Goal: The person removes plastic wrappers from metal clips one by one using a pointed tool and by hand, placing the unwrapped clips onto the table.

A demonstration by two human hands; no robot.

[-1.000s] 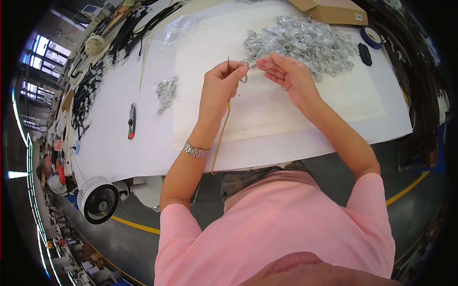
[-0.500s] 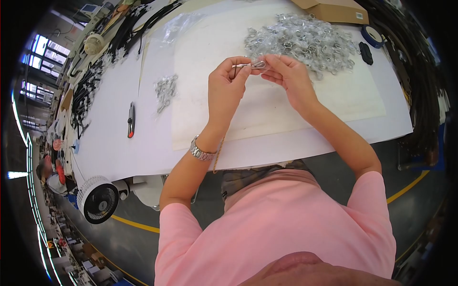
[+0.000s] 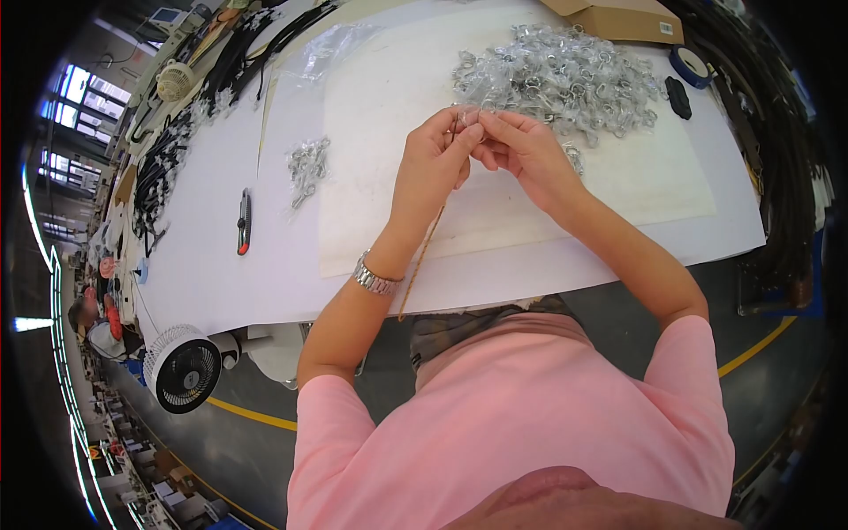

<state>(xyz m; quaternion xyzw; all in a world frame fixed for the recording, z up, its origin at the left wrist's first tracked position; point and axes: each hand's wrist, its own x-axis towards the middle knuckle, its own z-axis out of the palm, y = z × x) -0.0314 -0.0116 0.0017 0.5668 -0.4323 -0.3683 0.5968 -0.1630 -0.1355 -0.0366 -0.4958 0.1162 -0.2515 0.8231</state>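
A small piece in clear film (image 3: pixel 468 117) sits at the meeting point of two bare hands, raised above a worktable (image 3: pixel 274 274) and largely hidden by the fingers around it. The left hand (image 3: pixel 434 159) pinches it between thumb and forefinger, with a slim dark tool (image 3: pixel 454 129) partly visible in the same grip; the right hand (image 3: pixel 535 161) closes its thumb and fingertips on the other side. Handling this fine seems to call for a steady left pinch, light pressure from the right and the tool's tip, which cannot be made out, kept clear of the skin. A tan cord (image 3: pixel 424 256) hangs below the left hand and is best left free of snags. Just beyond the hands spreads a heap of metal pieces in clear plastic (image 3: pixel 556 84); a smaller pile (image 3: pixel 307 172) lies to the left, near a utility knife (image 3: pixel 244 223). A cardboard box (image 3: pixel 618 19) and a tape roll (image 3: pixel 691 66) stand at the far right, a fan (image 3: pixel 184 375) by the near-left edge.
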